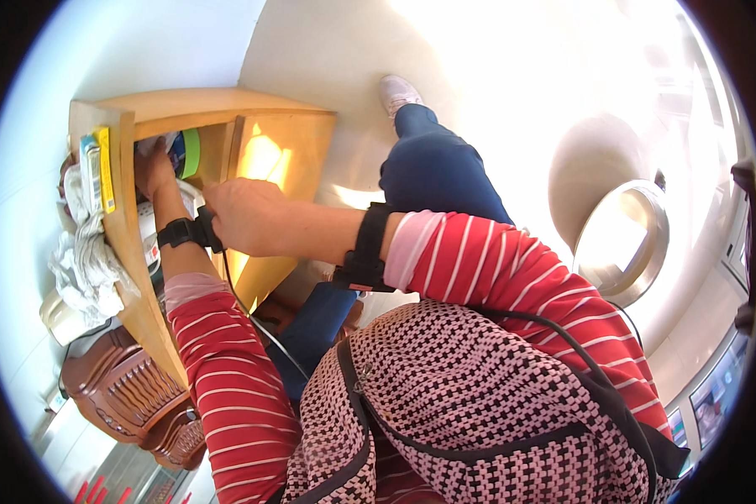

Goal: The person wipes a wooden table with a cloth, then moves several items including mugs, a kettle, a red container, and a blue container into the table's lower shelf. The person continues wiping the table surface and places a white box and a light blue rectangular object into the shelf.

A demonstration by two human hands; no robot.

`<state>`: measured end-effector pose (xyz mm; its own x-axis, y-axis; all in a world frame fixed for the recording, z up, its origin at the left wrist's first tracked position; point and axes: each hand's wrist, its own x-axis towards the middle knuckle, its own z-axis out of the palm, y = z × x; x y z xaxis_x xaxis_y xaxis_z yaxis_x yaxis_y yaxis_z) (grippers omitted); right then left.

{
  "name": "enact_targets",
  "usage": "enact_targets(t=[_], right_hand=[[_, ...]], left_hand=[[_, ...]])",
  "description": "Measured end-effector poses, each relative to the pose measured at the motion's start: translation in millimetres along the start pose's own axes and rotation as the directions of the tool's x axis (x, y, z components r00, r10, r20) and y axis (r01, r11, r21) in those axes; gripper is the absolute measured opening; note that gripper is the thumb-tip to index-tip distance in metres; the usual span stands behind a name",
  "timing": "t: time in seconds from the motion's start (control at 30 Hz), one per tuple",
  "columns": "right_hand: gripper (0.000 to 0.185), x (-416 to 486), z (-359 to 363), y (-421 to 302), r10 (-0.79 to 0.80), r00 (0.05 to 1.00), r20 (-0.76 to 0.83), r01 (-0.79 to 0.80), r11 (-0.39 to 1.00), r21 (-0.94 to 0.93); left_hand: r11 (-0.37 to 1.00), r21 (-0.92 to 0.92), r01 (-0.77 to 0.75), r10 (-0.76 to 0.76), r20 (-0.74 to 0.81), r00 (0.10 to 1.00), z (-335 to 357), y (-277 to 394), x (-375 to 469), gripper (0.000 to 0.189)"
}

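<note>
My left hand reaches inside an open wooden cabinet, close to a bright green curved item and a dark blue one next to it. Its fingertips are partly lost among the contents, so any grip is unclear. My right hand is curled beside my left wrist, in front of the cabinet's door. The fingers face away from view, and I cannot tell whether they hold anything. Just past that hand, a white item shows inside the cabinet. Both wrists wear black straps.
Thin boxes, one yellow, and whitish cloth gloves with clear plastic lie along the cabinet's outer side. A carved wooden chair stands at lower left. A round metal-rimmed container stands on the sunlit floor at right. A cable hangs below my wrist.
</note>
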<state>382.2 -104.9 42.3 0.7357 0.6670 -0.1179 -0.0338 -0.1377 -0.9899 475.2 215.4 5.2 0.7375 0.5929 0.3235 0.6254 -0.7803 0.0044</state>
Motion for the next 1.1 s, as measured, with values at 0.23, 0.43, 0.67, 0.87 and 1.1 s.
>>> enact_targets(t=[0.23,0.43,0.67,0.87,1.1], right_hand=[[0.027,-3,-3,-5,-0.007,1.000,-0.005,0.007,0.999,-0.038],[0.023,-13,-21,10,-0.105,0.993,-0.054,0.101,0.992,-0.078],[0.026,-11,-58,42,-0.078,0.996,-0.029,0.073,0.986,-0.150],[0.028,-22,-119,82,-0.026,0.999,0.044,0.033,0.983,-0.181],[0.021,-82,-192,104,0.022,1.000,0.014,-0.017,0.959,-0.284]], left_hand=[[0.992,0.093,-0.079,0.073,0.070,0.995,-31,27,-40,0.056],[0.970,-0.217,-0.107,0.100,-0.041,0.994,-73,13,-130,0.051],[0.954,-0.298,-0.042,0.093,0.160,0.983,-140,-46,-266,0.035],[0.843,-0.526,0.110,-0.019,0.175,0.984,-200,-49,-318,0.016],[0.813,-0.565,0.140,-0.102,0.099,0.990,-235,-43,-321,0.016]])
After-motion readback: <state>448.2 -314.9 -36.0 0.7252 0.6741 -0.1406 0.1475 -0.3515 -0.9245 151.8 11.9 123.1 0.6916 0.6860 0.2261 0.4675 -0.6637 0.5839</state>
